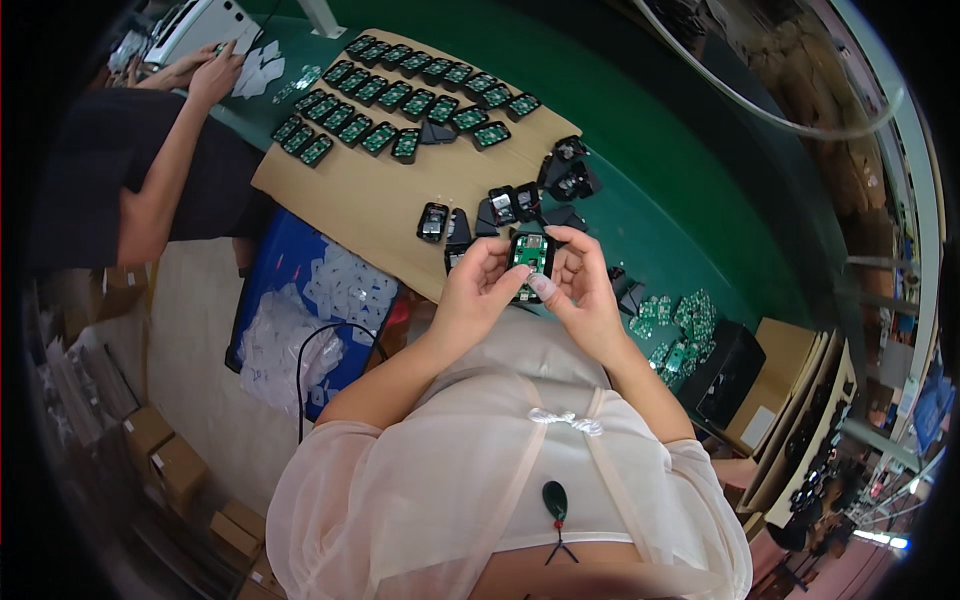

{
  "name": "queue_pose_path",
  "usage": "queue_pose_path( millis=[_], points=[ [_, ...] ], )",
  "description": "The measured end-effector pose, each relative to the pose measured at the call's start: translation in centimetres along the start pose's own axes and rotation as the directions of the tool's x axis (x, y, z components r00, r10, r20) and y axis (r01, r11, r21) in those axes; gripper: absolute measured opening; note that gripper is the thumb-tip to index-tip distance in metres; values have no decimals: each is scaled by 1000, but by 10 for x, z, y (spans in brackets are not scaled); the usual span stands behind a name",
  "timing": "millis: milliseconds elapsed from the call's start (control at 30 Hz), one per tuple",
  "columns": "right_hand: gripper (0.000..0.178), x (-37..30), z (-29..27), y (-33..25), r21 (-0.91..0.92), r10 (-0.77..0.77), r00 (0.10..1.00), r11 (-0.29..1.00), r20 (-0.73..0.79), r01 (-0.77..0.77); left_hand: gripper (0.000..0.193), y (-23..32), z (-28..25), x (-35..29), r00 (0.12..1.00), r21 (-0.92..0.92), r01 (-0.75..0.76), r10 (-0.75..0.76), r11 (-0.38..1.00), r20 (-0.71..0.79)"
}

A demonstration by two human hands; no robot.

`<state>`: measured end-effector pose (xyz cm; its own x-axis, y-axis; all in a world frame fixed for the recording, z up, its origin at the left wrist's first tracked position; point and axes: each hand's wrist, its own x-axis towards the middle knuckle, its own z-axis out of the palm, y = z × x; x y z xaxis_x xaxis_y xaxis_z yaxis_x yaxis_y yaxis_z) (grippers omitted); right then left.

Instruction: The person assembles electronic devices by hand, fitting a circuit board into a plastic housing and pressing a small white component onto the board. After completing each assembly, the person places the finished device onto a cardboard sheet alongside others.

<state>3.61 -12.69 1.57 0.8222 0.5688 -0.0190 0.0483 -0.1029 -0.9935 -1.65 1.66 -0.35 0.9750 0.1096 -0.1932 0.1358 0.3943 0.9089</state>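
Observation:
Between my two hands is a small black plastic housing with a green circuit board (531, 256) seated in it. My left hand (478, 285) grips its left side, thumb on the board's lower part. The fingers of my right hand (582, 285) curl round the right edge, and that thumb also presses on the lower part of the board. Just beyond my hands lie several black housings (502, 206) without green boards showing, some with silvery parts inside. One such housing (433, 222) stands apart to the left. A heap of loose green circuit boards (690, 325) lies right of my right hand.
Rows of black housings with green boards (395, 95) cover the far part of a cardboard sheet (385, 190) on the green table. At left another person's hands (205, 72) work near white pieces. A blue bin (262, 285) holds bagged parts; a black box (722, 375) stands right.

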Motion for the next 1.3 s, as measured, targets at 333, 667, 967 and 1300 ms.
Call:
queue_pose_path(
  millis=[333, 667, 967, 1300],
  points=[
    [48, 55, 55, 38, -101, 59, 984, 994, 169, -43, 29, -13, -75, 12, 980, 39, -98, 103, 994, -168],
    [18, 53, 37, 63, 50, 437, 892, 894, 116, -445, 22, -43, -260, 109, 657, 776, 432, 428, 460, -620],
    [16, 33, 25, 72, 14, 516, 856, 856, 44, -517, 40, -43, -273, 132, 531, 723, 611, 510, 323, -677],
    [16, 11, 20, 86, -1, 520, 853, 854, -38, -521, 36, -54, -178, 171, 760, 988, -22, 640, -152, 116]
  ],
)
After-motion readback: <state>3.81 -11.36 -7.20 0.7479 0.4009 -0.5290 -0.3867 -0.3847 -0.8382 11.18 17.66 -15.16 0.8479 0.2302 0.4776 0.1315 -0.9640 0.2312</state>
